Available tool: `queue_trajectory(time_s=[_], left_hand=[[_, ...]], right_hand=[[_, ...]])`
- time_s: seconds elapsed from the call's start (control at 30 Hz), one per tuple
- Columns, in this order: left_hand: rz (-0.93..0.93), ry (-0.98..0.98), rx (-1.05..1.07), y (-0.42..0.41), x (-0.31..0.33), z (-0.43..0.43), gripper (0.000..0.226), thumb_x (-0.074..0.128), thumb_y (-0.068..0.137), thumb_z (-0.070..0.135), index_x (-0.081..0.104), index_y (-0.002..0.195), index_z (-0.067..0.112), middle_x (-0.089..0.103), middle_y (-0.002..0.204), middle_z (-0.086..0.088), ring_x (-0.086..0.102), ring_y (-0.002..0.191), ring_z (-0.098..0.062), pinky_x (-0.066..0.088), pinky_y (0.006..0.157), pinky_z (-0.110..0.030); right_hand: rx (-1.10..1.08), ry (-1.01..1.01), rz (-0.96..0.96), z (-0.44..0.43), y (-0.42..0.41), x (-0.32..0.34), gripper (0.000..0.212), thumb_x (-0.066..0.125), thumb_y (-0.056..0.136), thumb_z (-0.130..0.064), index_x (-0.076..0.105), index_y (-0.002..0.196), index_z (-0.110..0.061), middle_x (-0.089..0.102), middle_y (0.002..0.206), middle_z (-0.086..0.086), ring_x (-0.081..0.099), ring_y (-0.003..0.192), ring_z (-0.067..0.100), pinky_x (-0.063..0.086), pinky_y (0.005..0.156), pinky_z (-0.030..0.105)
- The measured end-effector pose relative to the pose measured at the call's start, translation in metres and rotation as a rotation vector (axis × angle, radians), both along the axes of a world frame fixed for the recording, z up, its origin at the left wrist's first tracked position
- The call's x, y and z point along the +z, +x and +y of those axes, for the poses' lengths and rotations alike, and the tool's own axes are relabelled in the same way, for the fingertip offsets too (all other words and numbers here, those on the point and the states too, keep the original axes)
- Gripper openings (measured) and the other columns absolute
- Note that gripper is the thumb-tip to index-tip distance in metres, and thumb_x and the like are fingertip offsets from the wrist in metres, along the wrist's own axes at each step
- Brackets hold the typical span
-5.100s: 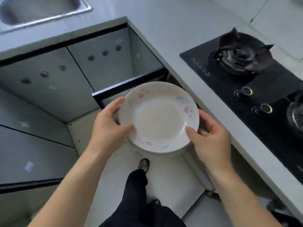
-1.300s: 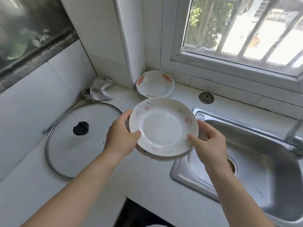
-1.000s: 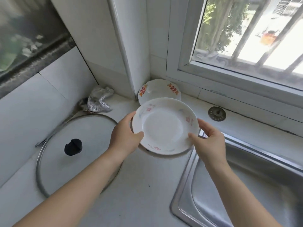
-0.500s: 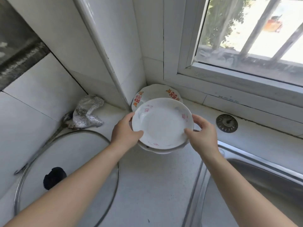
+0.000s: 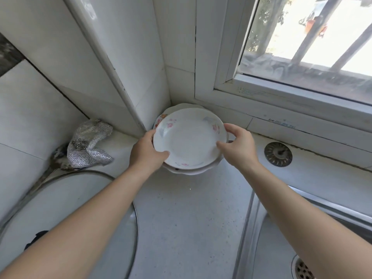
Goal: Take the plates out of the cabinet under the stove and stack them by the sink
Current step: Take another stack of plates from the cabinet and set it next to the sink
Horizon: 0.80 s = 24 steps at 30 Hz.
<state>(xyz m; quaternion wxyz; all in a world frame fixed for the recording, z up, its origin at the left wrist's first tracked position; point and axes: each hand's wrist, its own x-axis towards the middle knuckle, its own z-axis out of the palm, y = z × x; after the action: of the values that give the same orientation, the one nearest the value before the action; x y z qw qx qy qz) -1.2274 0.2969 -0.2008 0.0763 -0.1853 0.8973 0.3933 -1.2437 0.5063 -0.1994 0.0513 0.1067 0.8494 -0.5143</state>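
A white plate with pink flowers [image 5: 189, 140] is held level in the counter's far corner, over the plate with orange marks [image 5: 161, 118] that lies there; only a sliver of that lower plate shows. A second plate's rim [image 5: 189, 171] shows right under the held one. My left hand [image 5: 146, 152] grips the left rim, thumb on top. My right hand [image 5: 238, 147] grips the right rim. Whether the held plates touch the lower plate I cannot tell.
A large glass pot lid [image 5: 66, 214] lies at the left on the counter [image 5: 187, 218]. A silver mesh scourer [image 5: 88, 144] sits against the wall. The steel sink [image 5: 281, 248] is at the right, a loose drain strainer [image 5: 278, 154] behind it below the window.
I carried the plate from the open cabinet by the stove to the sink counter. In the last second both hands moved it forward and down over the plate in the corner.
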Motion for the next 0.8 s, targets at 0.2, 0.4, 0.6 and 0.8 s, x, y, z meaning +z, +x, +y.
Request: queue_trajectory(time_s=[0.2,0.4,0.6,0.8], left_hand=[[-0.022,0.013,0.002,-0.003,-0.004,0.000,0.065,0.074,0.073,0.012,0.047,0.131,0.017,0.058,0.126,-0.005,0.054,0.113,-0.023,0.040,0.078,-0.027],[-0.006,0.020,0.007,-0.004,-0.006,0.001,0.064,0.071,0.075,0.010,0.045,0.132,0.017,0.058,0.127,-0.005,0.054,0.114,-0.024,0.039,0.078,-0.027],[0.005,0.006,-0.003,-0.004,-0.013,-0.001,0.065,0.070,0.078,0.015,0.041,0.136,0.019,0.057,0.130,-0.004,0.053,0.116,-0.025,0.043,0.085,-0.029],[0.030,-0.061,-0.058,-0.003,-0.015,-0.003,0.067,0.067,0.082,0.025,0.037,0.141,0.016,0.049,0.138,-0.008,0.046,0.125,-0.027,0.041,0.101,-0.038]], right_hand=[[0.019,0.039,-0.020,-0.001,-0.005,-0.005,0.048,0.058,0.073,-0.002,0.064,0.116,-0.022,0.058,0.091,-0.021,0.063,0.088,0.010,0.040,0.054,0.004],[-0.001,0.077,-0.016,-0.002,-0.003,-0.009,0.047,0.057,0.074,-0.001,0.062,0.116,-0.022,0.049,0.077,-0.032,0.060,0.077,0.009,0.043,0.048,0.009],[-0.009,0.107,0.005,-0.001,-0.005,-0.013,0.038,0.059,0.073,-0.002,0.066,0.107,-0.019,0.063,0.082,-0.013,0.058,0.074,0.005,0.050,0.067,0.022],[-0.010,0.088,-0.002,-0.001,-0.007,-0.017,0.047,0.062,0.077,-0.006,0.059,0.122,-0.019,0.058,0.092,-0.015,0.057,0.080,0.007,0.044,0.066,0.020]])
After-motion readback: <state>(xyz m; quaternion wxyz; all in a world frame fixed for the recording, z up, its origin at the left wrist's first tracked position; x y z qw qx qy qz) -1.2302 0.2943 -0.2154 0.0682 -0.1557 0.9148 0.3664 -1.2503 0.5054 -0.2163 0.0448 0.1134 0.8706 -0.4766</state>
